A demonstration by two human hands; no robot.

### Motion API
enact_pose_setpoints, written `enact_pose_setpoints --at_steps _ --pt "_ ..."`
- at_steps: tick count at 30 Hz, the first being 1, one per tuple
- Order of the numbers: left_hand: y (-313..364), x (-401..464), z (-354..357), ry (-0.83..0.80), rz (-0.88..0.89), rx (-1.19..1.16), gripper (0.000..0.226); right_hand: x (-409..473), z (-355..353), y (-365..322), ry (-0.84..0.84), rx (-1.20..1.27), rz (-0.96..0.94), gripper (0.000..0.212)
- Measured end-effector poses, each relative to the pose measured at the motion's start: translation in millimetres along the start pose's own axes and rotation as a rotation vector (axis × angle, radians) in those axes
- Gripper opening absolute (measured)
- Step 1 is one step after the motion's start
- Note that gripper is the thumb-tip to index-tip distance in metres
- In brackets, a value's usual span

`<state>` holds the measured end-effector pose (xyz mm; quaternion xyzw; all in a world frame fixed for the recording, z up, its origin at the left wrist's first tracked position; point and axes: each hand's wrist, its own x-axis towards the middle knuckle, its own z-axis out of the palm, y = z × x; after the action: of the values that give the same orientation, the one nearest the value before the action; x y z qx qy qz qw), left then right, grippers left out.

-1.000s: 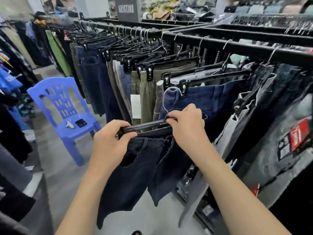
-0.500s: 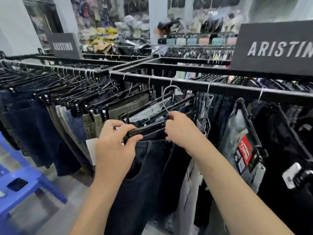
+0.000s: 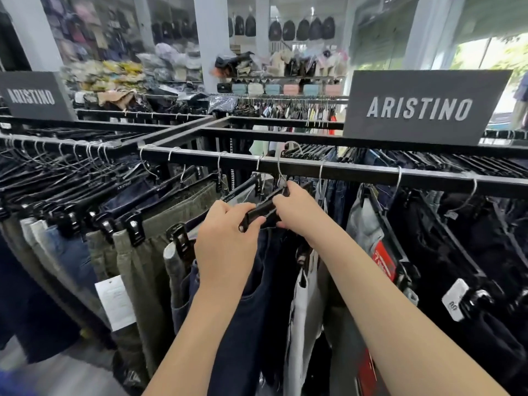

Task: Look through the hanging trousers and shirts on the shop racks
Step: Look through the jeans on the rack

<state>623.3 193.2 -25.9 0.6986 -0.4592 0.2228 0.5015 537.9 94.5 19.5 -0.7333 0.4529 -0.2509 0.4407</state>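
— Racks of clothing fill the shop; where are the trousers being handled?
— Centre frame: dark trousers [image 3: 257, 281] hang from a black hanger [image 3: 261, 210], hook over the rail [image 3: 357, 171].
— Hands?
— Left hand [image 3: 225, 241] and right hand [image 3: 300, 212], fingers curled, grip the hanger bar, forearms reaching up from the bottom.
— Advice?
— Seat the hook fully, keep it level.

Clothing shop — black rack rail [image 3: 357, 170] packed with clipped trousers [image 3: 148, 270], ARISTINO sign [image 3: 420, 108] just above it, price tag [image 3: 115, 302] below, bag shelves [image 3: 285, 87] behind.
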Motion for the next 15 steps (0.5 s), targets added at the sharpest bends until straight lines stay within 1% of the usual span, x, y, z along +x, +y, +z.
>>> enact_pose_setpoints --at_steps 3,7,12,15 --pt "-5.1 -4.1 13.5 -0.035 -0.014 0.028 0.022 -2.6 -3.2 0.4 -0.027 -0.088 -0.008 0.077" --pt "-11.3 -21.0 25.6 -0.083 -0.045 0.064 0.022 -5.6 -5.4 5.6 -0.025 -0.226 -0.081 0.071" --pt "-11.0 -36.3 29.8 -0.125 -0.04 0.045 0.024 -8.7 1.2 17.1 0.047 -0.291 -0.139 0.069" --pt "-9.9 -32.8 30.3 -0.199 -0.006 0.022 0.019 -9.4 5.8 20.6 0.078 -0.363 -0.166 0.058"
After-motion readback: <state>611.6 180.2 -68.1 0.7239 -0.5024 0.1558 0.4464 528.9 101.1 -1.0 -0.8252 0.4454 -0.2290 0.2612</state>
